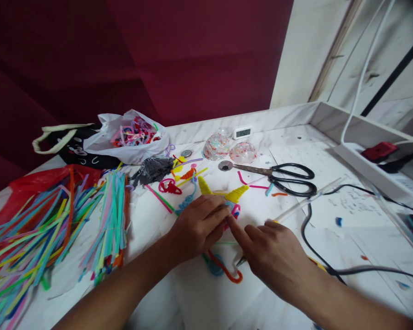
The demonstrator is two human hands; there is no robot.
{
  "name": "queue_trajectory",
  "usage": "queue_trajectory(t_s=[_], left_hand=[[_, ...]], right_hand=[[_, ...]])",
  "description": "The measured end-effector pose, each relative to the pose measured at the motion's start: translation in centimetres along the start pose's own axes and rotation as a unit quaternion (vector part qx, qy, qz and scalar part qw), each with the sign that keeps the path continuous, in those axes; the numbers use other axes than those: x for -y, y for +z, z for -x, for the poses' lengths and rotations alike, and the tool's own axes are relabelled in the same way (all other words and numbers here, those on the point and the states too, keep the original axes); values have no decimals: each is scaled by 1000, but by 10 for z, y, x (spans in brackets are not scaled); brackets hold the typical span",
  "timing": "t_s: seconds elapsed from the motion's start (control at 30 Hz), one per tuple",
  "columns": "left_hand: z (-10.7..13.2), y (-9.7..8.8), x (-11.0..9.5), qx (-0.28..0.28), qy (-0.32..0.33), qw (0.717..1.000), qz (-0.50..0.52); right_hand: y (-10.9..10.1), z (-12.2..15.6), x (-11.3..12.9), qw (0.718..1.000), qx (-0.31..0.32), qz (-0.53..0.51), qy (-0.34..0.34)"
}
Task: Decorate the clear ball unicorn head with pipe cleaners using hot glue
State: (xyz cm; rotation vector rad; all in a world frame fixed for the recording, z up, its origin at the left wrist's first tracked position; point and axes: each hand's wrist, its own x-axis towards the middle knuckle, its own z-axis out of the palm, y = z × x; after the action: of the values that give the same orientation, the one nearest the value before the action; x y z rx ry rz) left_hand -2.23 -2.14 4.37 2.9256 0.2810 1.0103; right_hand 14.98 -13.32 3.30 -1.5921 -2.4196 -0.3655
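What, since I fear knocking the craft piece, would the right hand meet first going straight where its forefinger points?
Probably the fingertips of the left hand: the right hand points up-left, its forefinger tip almost at them, over the yellow-horned pipe-cleaner figure. Whether they touch is unclear.

A home craft corner: a white table (330, 151) strewn with pipe cleaners (55, 220), scissors (282, 178), a power strip (375, 169).

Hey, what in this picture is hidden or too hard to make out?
Head view, pipe-cleaner figure: mostly under the left hand; only yellow points show.
Head view, right hand: its curled fingers hide whatever it may hold.
Head view, small clock: digits too small to read.
Head view, pipe-cleaner pile: cut off by the left edge.
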Motion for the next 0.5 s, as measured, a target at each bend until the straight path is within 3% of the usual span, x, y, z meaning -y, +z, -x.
queue_trajectory(t_s=[0.17, 0.3, 0.4, 0.5], left_hand=[[0, 2, 1, 1, 2, 1000, -8], [1, 2, 1, 2, 9, 1000, -15], [1, 1, 1, 5, 12, 1000, -19], [1, 0, 2, 12, 19, 1000, -20]], right_hand=[[-7, 3, -2, 998, -61, -29, -3], [-19, 11, -21, 994, -87, -48, 38], [-28, 23, -42, 993, -44, -74, 84], [-31, 40, -61, 985, 42, -106, 129]])
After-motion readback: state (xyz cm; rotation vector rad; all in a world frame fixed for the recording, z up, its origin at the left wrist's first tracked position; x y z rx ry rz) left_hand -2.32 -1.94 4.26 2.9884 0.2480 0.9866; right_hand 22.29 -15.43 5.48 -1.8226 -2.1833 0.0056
